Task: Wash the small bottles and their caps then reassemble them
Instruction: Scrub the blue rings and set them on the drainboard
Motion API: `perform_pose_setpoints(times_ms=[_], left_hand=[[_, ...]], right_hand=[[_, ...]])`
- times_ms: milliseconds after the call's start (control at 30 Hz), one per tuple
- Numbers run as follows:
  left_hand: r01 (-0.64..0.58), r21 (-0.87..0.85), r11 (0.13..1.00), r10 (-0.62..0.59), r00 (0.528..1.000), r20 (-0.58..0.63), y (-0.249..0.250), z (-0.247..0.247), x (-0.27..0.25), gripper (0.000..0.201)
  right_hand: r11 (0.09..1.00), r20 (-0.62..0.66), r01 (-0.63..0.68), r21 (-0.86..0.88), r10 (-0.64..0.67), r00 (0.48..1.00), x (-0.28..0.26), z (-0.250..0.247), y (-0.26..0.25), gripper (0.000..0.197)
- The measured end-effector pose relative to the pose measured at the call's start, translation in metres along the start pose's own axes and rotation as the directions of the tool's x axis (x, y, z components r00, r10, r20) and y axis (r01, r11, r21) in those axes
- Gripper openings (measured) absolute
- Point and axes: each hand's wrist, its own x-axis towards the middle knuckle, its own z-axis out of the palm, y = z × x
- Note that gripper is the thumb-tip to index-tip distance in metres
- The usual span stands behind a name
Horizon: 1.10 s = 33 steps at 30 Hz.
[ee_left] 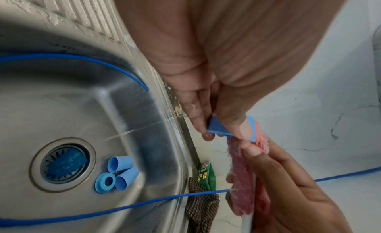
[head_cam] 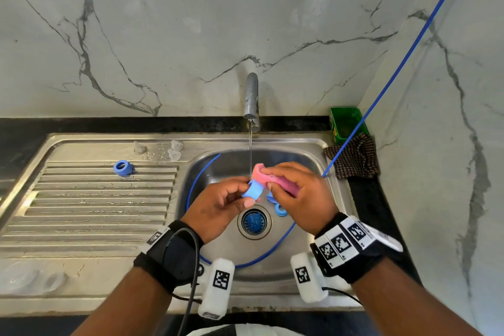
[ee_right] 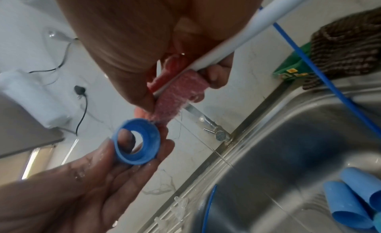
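Over the sink bowl (head_cam: 300, 229), my left hand (head_cam: 246, 194) pinches a blue ring cap (head_cam: 252, 190) between thumb and fingers. The right wrist view looks straight through the ring cap (ee_right: 137, 142). My right hand (head_cam: 275, 181) grips a pink sponge (head_cam: 272, 177) and presses its end against the cap's rim. A thin stream from the faucet (head_cam: 251, 98) falls onto the sponge. Two blue cone covers (ee_left: 121, 164) and another blue ring (ee_left: 105, 182) lie in the bowl beside the drain (ee_left: 62, 162).
One blue ring (head_cam: 123, 168) and clear teats (head_cam: 174, 150) sit on the wet drainboard. Clear bottles (head_cam: 27, 278) lie at its near left corner. A green box (head_cam: 345, 124) and checked cloth (head_cam: 354, 157) occupy the right corner. A blue tube (head_cam: 395, 73) loops into the bowl.
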Motion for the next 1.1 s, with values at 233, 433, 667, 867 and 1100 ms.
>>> perform_pose_setpoints(times_ms=[233, 433, 667, 867, 1100], left_hand=[[0.071, 0.067, 0.995, -0.068, 0.996, -0.058, -0.01, -0.004, -0.003, 0.023], [0.13, -0.096, 0.987, -0.131, 0.991, -0.007, -0.002, 0.002, -0.003, 0.024], [0.096, -0.096, 0.991, -0.1, 0.994, -0.045, -0.007, 0.003, -0.003, 0.02], [0.075, 0.025, 0.997, -0.074, 0.996, -0.041, -0.01, 0.0, -0.003, 0.022], [0.093, -0.046, 0.995, -0.094, 0.995, -0.018, -0.011, 0.001, -0.002, 0.022]], right_hand=[[1.0, 0.013, 0.029, 0.0, -0.029, 0.999, 0.0, 0.0, -0.005, 0.032], [0.996, 0.006, 0.075, -0.04, -0.074, 0.997, -0.002, 0.004, -0.007, 0.032], [1.0, -0.009, -0.006, -0.006, 0.006, 1.0, -0.003, 0.001, -0.004, 0.031], [1.0, 0.001, -0.009, -0.019, 0.009, 1.0, -0.004, 0.003, 0.001, 0.034], [0.999, 0.02, 0.041, 0.017, -0.042, 0.999, -0.006, 0.005, -0.002, 0.036]])
